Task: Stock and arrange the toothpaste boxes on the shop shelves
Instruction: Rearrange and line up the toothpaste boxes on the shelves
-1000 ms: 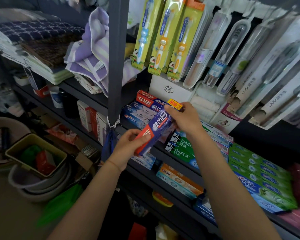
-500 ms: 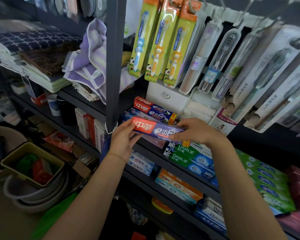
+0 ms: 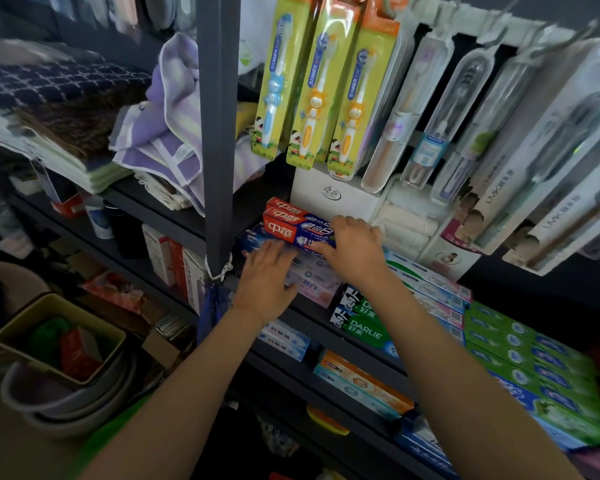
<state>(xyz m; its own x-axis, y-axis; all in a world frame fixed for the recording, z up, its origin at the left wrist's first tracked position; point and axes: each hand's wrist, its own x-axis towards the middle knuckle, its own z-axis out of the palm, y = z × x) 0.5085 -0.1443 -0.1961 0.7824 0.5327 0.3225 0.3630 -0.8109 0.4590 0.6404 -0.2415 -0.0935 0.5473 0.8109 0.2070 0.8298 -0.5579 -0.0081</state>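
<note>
A red-and-blue toothpaste box (image 3: pixel 284 233) lies flat at the front of a small stack of like boxes (image 3: pixel 284 207), on top of blue boxes (image 3: pixel 253 241) on the middle shelf (image 3: pixel 321 323). My right hand (image 3: pixel 353 251) grips its right end, fingers over the top and thumb along the front. My left hand (image 3: pixel 267 276) is just below, with straight fingers touching the box's lower edge and the pale boxes (image 3: pixel 317 282) underneath. The right half of the box is hidden by my right hand.
Green Darlie boxes (image 3: pixel 362 325) and rows of green boxes (image 3: pixel 520 351) fill the shelf to the right. Toothbrush packs (image 3: pixel 312 98) hang above. A dark upright post (image 3: pixel 219 133) stands left of the stack, with folded towels (image 3: pixel 174 133) beyond. Basins (image 3: pixel 49 396) sit on the floor at lower left.
The box went from tilted in both hands to level, then back onto the stack. My left hand let go of its left end and now lies flat below it.
</note>
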